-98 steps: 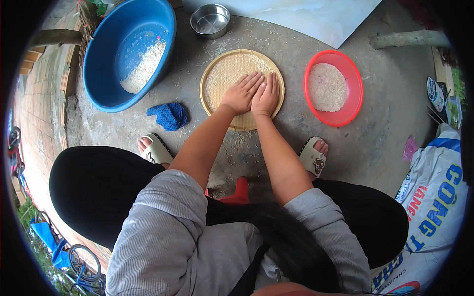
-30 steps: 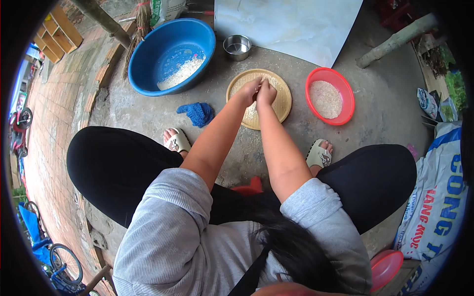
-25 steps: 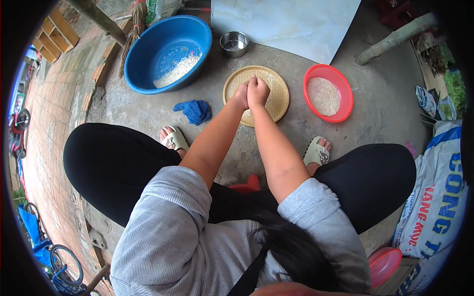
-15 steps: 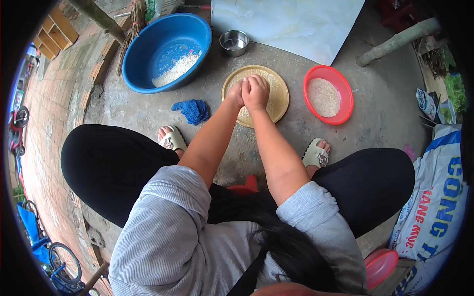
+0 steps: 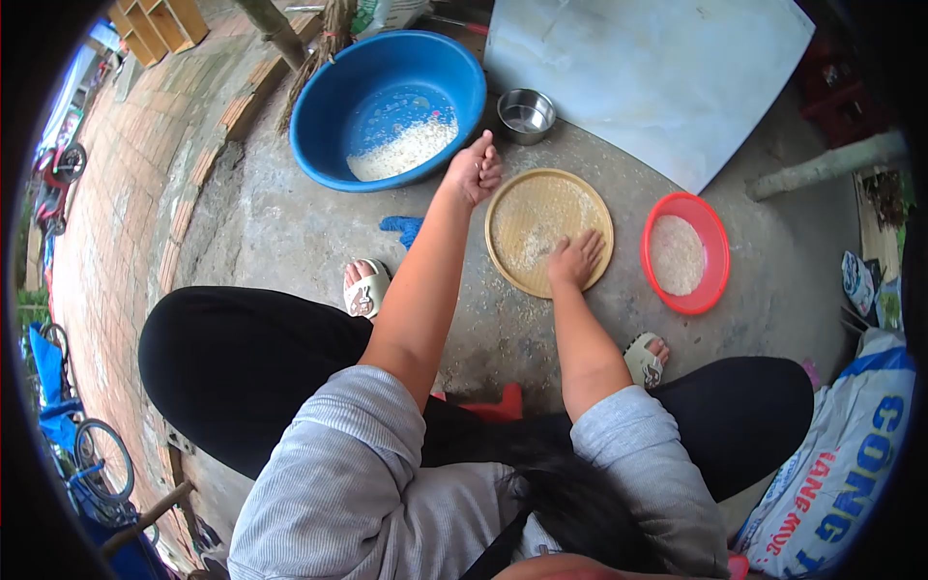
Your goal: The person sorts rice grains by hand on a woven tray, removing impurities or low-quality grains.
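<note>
A round woven tray (image 5: 549, 189) lies on the concrete floor with pale grains scattered over it. My right hand (image 5: 577, 257) rests flat on the tray's lower right part, fingers spread. My left hand (image 5: 474, 170) is raised between the tray and the large blue basin (image 5: 307, 145), its fingers curled in; what they hold, if anything, is hidden. White grains (image 5: 406, 147) lie in the basin. To the right of the tray stands a red basin (image 5: 717, 253) holding more grains (image 5: 677, 255).
A metal bowl (image 5: 527, 116) sits above the tray, beside a large pale board (image 5: 643, 77). A blue cloth (image 5: 402, 228) lies left of the tray. Wooden poles stand at the upper left and right, and a printed sack (image 5: 841, 454) lies at the lower right.
My hands, clasped together over the tray before, have come apart. The left has moved toward the blue basin and the right now lies on the tray. The whole view has shifted.
</note>
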A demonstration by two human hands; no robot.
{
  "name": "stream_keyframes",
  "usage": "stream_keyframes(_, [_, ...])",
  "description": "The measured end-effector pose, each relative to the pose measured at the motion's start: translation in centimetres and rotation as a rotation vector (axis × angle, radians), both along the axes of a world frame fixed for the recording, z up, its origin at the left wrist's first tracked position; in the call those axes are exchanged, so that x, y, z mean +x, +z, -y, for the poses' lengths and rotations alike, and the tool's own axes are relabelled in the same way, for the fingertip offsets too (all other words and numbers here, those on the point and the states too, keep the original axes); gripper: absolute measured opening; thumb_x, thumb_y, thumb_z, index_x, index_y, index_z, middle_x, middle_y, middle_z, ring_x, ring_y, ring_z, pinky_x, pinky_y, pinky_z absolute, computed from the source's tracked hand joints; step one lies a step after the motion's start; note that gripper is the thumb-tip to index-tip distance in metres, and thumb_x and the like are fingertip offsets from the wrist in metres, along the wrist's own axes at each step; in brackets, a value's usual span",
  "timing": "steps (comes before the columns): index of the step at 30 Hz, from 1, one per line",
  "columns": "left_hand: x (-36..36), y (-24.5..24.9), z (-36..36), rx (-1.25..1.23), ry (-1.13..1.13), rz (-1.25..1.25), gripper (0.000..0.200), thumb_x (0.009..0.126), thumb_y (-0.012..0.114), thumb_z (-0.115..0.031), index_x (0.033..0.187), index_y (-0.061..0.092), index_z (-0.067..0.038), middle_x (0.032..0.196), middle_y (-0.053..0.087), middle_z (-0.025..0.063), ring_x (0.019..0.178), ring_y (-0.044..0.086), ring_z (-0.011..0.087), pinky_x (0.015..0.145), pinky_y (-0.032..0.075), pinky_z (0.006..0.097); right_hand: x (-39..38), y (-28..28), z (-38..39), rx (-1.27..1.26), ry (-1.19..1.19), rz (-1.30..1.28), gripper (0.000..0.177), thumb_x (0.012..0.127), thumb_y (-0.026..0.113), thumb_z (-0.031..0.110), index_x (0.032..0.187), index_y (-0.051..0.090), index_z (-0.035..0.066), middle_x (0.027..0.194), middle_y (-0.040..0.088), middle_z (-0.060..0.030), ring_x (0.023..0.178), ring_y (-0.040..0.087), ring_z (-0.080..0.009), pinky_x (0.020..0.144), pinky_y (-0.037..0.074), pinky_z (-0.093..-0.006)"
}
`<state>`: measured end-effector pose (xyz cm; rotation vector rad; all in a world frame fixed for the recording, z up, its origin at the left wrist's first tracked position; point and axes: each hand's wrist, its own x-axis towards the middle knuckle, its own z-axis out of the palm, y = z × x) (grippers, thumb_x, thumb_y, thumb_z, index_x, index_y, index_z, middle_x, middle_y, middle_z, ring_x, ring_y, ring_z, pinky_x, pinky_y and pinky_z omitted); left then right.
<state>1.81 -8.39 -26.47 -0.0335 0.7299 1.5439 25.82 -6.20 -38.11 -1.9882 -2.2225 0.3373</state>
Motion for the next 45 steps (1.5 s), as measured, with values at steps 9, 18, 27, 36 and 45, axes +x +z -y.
stream_keyframes(9, [-13.5,2.5,2.8,-0.151,0.268,-0.696,0.050,0.096,0.032,-0.039,0.116,0.052,0.002,0.115,0.053,0.0218,0.109,0.051,0.0346,0.095,0.039,0.0466,-1.8,-1.8,-0.6,0.187,-0.036,0.066,0.062,0.093,0.032,0.031,0.140,0.014,-0.005,0.148,0.010,-0.0185,0.138,0.009,-0.0296,0.112,0.008,-0.0396])
stream_keyframes(18, [-6.6,3.8,-0.4,-0.432,1.016,-2.168,0.013,0.085,0.049,-0.009,0.081,0.061,-0.003,0.085,0.059,0.0122,0.085,0.052,0.0304,0.078,0.039,0.0395,-2.2,-1.2,-0.7,0.221,-0.049,0.052,0.059,0.091,0.035,0.029,0.138,0.021,-0.005,0.147,0.015,-0.0194,0.137,0.012,-0.0308,0.112,0.010,-0.0406])
stream_keyframes(27, [8.1,-9.3,-0.2,-0.020,-0.066,-2.114,0.039,0.085,0.052,-0.021,0.120,0.048,-0.004,0.126,0.046,0.0161,0.118,0.042,0.0310,0.098,0.035,0.0380,-1.8,-2.0,-1.2,0.226,-0.057,-0.044,0.055,0.090,0.036,0.024,0.137,0.026,-0.003,0.146,0.020,-0.0179,0.136,0.018,-0.0305,0.110,0.014,-0.0409])
stream_keyframes(36, [10.7,-12.2,-2.3,-0.179,-0.393,-2.298,0.062,0.091,0.035,-0.042,0.140,0.024,-0.006,0.148,0.020,0.0104,0.138,0.013,0.0246,0.112,0.008,0.0413,-1.2,-2.3,-1.6,0.207,-0.091,-0.235,0.047,0.089,0.034,0.019,0.132,0.039,0.001,0.143,0.031,-0.0140,0.133,0.026,-0.0279,0.109,0.019,-0.0400])
stream_keyframes(45, [12.3,-12.4,-3.3,0.128,-0.489,-2.355,0.056,0.093,0.030,-0.038,0.141,0.023,-0.011,0.148,0.020,0.0051,0.138,0.014,0.0204,0.112,0.008,0.0397,-0.2,-2.1,-2.2,0.298,-0.110,-0.485,0.040,0.090,0.033,0.016,0.123,0.049,-0.001,0.132,0.045,-0.0171,0.125,0.040,-0.0304,0.105,0.028,-0.0404])
